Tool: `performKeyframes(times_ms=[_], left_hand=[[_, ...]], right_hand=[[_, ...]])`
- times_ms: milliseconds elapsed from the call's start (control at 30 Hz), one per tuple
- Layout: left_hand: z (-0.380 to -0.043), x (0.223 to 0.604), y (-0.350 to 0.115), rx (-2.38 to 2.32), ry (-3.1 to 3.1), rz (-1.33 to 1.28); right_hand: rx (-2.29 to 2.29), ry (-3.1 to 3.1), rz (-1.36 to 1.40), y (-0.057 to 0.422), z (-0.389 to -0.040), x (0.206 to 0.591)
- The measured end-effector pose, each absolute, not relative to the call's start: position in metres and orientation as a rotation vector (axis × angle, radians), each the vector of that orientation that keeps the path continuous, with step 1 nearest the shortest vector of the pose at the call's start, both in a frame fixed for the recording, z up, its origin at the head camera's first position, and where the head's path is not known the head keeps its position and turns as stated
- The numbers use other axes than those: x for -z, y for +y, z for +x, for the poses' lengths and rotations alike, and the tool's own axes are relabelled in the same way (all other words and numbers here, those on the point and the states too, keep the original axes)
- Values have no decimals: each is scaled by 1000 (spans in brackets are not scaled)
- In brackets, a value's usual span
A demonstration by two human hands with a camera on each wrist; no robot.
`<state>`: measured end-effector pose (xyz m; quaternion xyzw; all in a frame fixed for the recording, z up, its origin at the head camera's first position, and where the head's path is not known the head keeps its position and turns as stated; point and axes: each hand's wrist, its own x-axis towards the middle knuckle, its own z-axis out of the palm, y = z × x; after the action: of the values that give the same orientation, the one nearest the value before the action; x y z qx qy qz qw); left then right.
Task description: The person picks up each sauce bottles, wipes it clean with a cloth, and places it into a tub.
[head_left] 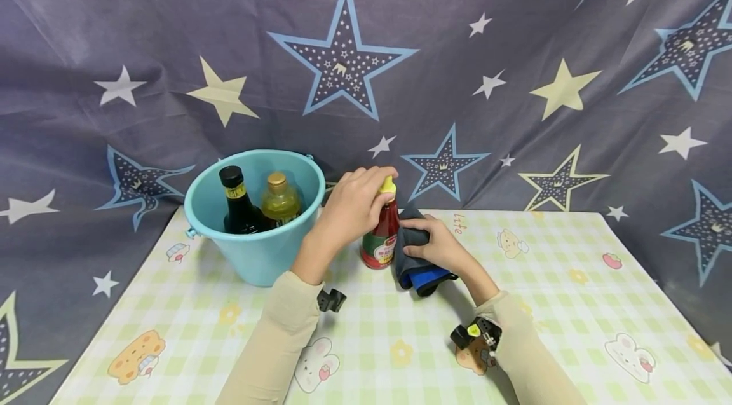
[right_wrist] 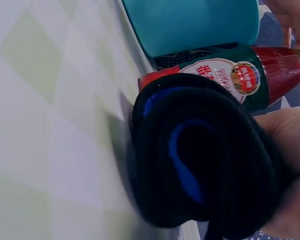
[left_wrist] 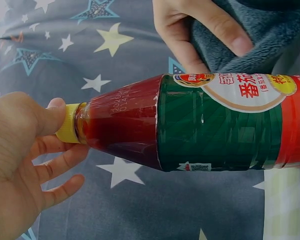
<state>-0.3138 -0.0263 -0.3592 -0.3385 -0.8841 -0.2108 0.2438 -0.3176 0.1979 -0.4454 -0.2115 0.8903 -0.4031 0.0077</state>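
Observation:
A ketchup bottle point(left_wrist: 215, 122) with dark red contents, a green label and a yellow cap point(left_wrist: 69, 123) stands upright on the table. My left hand point(head_left: 356, 205) pinches the cap from above, with thumb and fingers around it in the left wrist view. A folded dark grey and blue cloth point(head_left: 414, 252) is in my right hand point(head_left: 437, 243), held against or close beside the bottle's right side. In the right wrist view the rolled folds of the cloth point(right_wrist: 205, 160) cover part of the bottle point(right_wrist: 240, 75).
Left of the bottle stands a light blue bucket point(head_left: 260, 252) holding a dark bottle with a black cap point(head_left: 240, 205) and a yellowish bottle with a gold cap point(head_left: 280, 198). A green checked cloth point(head_left: 400, 354) covers the table. Behind it hangs a star-patterned curtain point(head_left: 486, 138).

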Motion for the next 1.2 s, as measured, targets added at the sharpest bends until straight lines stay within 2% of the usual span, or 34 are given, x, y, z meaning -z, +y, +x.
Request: performKeyframes(times_ms=[233, 967, 1200], left_hand=[[-314, 359, -26, 586, -2424, -928], [-304, 358, -26, 508, -2510, -850], [-306, 350, -19, 321, -2542, -843]], right_hand=[[1128, 2818, -623, 197, -318, 447], [1334, 2851, -614, 206, -310, 428], [1361, 2850, -658, 209, -308, 415]])
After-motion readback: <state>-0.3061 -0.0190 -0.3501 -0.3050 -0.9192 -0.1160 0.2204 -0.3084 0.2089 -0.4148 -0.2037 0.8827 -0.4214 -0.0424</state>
